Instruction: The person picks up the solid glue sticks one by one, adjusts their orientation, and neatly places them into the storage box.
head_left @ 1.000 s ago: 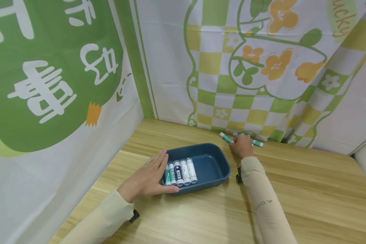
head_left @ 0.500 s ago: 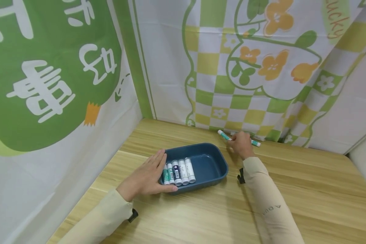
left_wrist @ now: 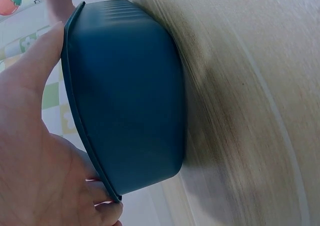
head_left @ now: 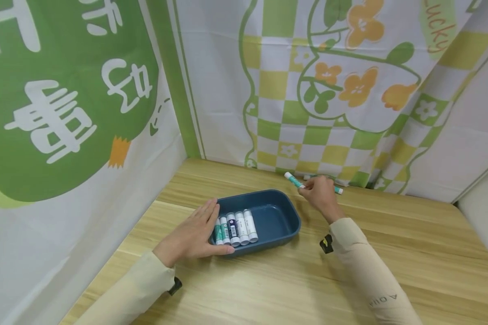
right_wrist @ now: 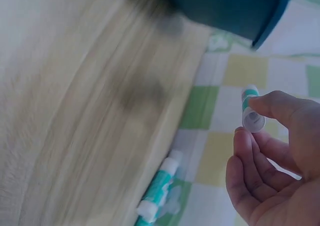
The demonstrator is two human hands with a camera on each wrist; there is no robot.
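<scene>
My left hand [head_left: 193, 230] lies across the left end of a dark blue plastic box [head_left: 276, 216], fingers straight at the far corner and thumb along the near rim. Several glue sticks stand side by side in the box's left half: green [head_left: 224, 230], dark blue [head_left: 232, 229] and white [head_left: 250, 225]. Beyond the box's right end, my right hand [head_left: 320, 194] pinches a green and white glue stick [right_wrist: 253, 109] between thumb and fingers, its round end facing the right wrist camera. More green and white glue sticks [right_wrist: 157, 188] lie behind that hand at the table's back edge.
The wooden table [head_left: 260, 284] meets a hanging checkered cloth [head_left: 301, 113] at the back. A green and white cloth [head_left: 77, 113] hangs along the left side. The box's right half shows bare floor.
My right hand has lifted the glue stick slightly and drawn it left toward the box, away from the sticks behind. My left hand keeps its place on the box.
</scene>
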